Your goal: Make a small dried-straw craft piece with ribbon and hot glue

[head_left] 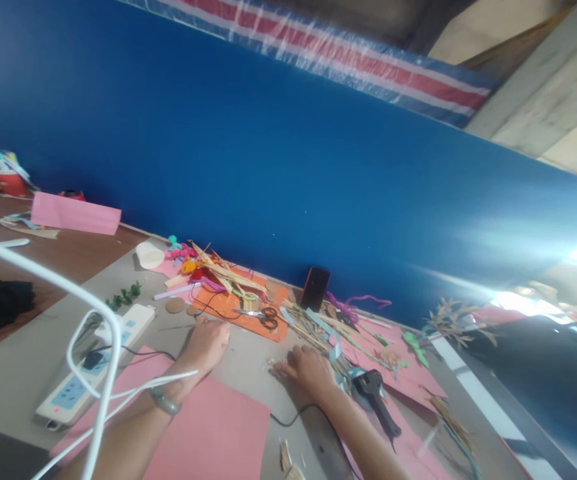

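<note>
My left hand (209,343) rests low over the grey table, its fingers curled in. Whatever it may hold is hidden. Just beyond it lie small brown discs (175,305) and a thin dark wire. To its right, my right hand (311,375) lies on the tabletop, thumb and fingers slightly apart and bent, beside small pale scraps (270,365). Nothing shows in that hand. Black-handled scissors (268,319) lie on an orange sheet (228,307) beyond both hands. A black glue gun (376,400) is to the right of my right forearm. Pink paper (218,427) lies under my left forearm.
A white power strip (96,367) sits at left, with a white cable (111,333) looping across the near view. Dried strips (228,270), a phone (315,288) and purple pipe cleaners (353,308) line the blue partition (278,167). More pink sheets lie at right.
</note>
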### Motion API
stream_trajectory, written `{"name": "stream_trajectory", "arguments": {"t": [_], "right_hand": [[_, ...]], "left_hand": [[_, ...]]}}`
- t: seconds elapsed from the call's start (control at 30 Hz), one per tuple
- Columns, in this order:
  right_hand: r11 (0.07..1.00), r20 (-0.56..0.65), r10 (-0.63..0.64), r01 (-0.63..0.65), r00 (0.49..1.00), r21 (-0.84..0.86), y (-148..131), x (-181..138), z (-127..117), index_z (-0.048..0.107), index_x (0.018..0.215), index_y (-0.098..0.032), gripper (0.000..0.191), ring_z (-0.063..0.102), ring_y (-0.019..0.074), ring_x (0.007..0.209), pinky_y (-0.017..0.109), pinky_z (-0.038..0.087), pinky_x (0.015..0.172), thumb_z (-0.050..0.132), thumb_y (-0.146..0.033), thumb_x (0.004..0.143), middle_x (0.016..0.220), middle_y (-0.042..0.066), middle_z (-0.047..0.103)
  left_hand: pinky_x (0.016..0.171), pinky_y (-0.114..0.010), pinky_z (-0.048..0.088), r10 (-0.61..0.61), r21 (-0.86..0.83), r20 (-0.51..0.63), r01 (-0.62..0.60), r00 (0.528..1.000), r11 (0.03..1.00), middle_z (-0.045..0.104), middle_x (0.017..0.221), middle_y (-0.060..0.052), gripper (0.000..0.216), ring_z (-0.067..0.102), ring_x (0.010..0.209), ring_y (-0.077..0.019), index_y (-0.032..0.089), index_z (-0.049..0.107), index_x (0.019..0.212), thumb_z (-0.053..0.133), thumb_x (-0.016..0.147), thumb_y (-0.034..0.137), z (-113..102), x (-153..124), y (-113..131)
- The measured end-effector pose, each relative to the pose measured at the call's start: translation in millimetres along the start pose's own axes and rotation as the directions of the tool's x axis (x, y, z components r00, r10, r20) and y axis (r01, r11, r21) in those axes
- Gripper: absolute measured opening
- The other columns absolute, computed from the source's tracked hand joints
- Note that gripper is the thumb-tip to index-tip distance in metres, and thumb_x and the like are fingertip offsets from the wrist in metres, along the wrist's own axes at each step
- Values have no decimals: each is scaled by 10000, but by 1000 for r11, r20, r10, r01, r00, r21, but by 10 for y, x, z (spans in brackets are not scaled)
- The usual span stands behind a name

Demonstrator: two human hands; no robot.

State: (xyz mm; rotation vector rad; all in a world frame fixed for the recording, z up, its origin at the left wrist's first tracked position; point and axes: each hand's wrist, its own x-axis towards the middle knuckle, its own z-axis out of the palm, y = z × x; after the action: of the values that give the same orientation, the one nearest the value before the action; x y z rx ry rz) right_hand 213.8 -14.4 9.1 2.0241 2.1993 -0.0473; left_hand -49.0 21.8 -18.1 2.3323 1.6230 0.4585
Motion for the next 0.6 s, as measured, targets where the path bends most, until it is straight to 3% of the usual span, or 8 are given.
{"name": "stream_trajectory", "arguments": {"t": [0.13,0.27,0.47,0.6], "right_hand": [[999,-1,-26,26,1000,-48,-182,-55,160,654,923,-148,718,640,324,868,350,434,691,478,-808,702,908,149,667],[996,-20,-46,44,999,-81,-331,-36,217,640,911,-123,760,649,326,847,356,433,692,373,-816,748,880,177,671],[994,13,-98,98,995,-54,-352,-40,206,622,913,-155,459,668,256,841,309,421,695,293,-469,977,856,133,697],[991,47,-122,124,991,-50,-395,-33,207,627,915,-174,293,678,235,853,287,437,695,354,-265,969,873,118,711]], "left_hand": [[807,-345,322,17,17,-14,-17,1000,1000,697,748,-46,233,625,753,-193,193,581,735,408,833,71,30,-3,-21],[802,-348,326,26,30,-27,-25,999,999,696,761,-44,219,619,754,-200,192,579,741,418,826,73,42,-6,-32],[809,-346,314,45,23,-15,-44,999,999,698,755,-38,216,614,755,-190,194,566,735,418,814,57,38,-11,-10],[804,-351,315,38,12,-16,-38,999,999,699,751,-37,209,618,753,-191,195,563,730,421,798,57,28,-15,0]]}}
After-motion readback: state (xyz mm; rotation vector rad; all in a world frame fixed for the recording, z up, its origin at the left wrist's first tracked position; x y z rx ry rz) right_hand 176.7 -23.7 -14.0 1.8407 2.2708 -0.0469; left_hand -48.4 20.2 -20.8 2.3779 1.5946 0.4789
